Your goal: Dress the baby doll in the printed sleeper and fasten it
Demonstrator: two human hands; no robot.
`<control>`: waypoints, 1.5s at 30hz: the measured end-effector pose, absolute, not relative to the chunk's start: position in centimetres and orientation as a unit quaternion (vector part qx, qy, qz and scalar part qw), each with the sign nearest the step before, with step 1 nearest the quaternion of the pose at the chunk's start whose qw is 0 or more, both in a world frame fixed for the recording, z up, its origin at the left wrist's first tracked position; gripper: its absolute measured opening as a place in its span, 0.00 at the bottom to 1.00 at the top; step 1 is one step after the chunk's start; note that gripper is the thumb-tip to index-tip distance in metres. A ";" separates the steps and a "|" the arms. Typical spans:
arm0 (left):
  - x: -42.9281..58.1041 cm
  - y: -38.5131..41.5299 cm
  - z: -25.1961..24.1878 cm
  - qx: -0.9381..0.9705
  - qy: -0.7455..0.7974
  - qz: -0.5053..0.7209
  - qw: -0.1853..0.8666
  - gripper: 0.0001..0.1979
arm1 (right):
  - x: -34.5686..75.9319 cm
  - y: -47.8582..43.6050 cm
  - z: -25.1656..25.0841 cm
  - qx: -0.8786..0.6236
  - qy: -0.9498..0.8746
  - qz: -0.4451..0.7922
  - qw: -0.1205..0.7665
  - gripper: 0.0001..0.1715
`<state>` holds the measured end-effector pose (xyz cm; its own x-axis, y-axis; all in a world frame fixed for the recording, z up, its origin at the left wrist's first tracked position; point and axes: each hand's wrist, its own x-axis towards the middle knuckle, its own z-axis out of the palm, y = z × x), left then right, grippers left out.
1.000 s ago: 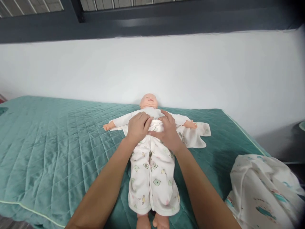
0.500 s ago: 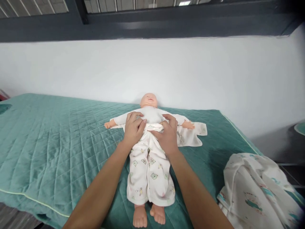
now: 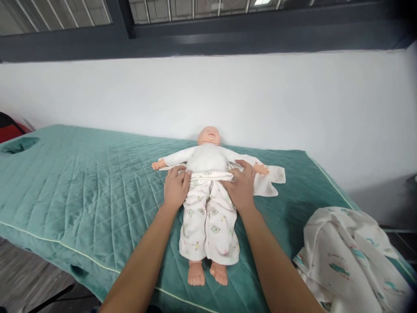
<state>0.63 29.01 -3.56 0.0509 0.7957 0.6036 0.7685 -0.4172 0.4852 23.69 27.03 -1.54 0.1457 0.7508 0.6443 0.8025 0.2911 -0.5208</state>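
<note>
A baby doll lies on its back on a teal quilted bed, head toward the white wall, arms spread. It wears a white top and white printed trousers; its bare feet point toward me. My left hand rests at the doll's left hip, fingers pinching the trousers' waistband. My right hand grips the waistband on the other side. A white printed garment lies spread under the doll's right side.
A crumpled white printed cloth lies on the bed's right corner. The white wall and a dark window frame stand behind the bed. A face hole shows at the bed's far left, with floor below the near edge.
Both hands have slid apart from the doll's belly to the sides of its waist. The view has pulled back, so the doll's feet and the bed's edge show.
</note>
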 end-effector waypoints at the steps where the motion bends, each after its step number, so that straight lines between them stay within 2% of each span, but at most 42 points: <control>1: 0.7 29.1 -3.6 0.723 0.542 0.427 0.016 0.22 | 23.9 26.5 -1.7 -0.597 -0.652 -0.028 0.466 0.11; 8: 0.8 29.2 -3.7 0.689 0.592 0.415 0.052 0.25 | 24.4 23.6 -2.9 -0.612 -0.644 0.015 0.459 0.11; 17: 0.9 29.5 -3.7 0.667 0.627 0.390 0.097 0.24 | 23.9 21.5 -2.2 -0.563 -0.648 0.089 0.505 0.08; 20: 0.9 29.6 -3.8 0.662 0.627 0.399 0.096 0.24 | 23.4 21.4 -1.6 -0.519 -0.652 0.093 0.545 0.11; 23: 0.9 29.7 -3.8 0.663 0.627 0.399 0.093 0.24 | 23.0 21.5 -1.5 -0.495 -0.639 0.141 0.571 0.19; 28: 1.0 30.2 -4.0 0.666 0.622 0.402 0.087 0.24 | 22.6 22.1 -1.8 -0.575 -0.600 0.190 0.523 0.31; 36: 1.1 30.0 -3.8 0.662 0.639 0.383 0.082 0.26 | 24.0 22.6 -1.2 -0.599 -0.624 0.266 0.426 0.32; 39: 1.1 29.8 -3.7 0.642 0.661 0.369 0.120 0.27 | 24.3 22.3 -1.0 -0.578 -0.638 0.293 0.416 0.28; 42: 0.9 29.8 -3.5 0.625 0.636 0.407 0.196 0.27 | 24.3 22.0 -0.8 -0.567 -0.624 0.344 0.414 0.20; 45: 0.7 29.9 -3.3 0.605 0.574 0.469 0.292 0.27 | 24.4 22.0 -1.0 -0.545 -0.600 0.404 0.424 0.21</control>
<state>0.69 29.88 -3.25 -0.0982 0.9679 0.2315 0.4196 -0.1707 0.8915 24.44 21.96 -0.96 -0.0469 0.9965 0.0693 0.3117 0.0805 -0.9468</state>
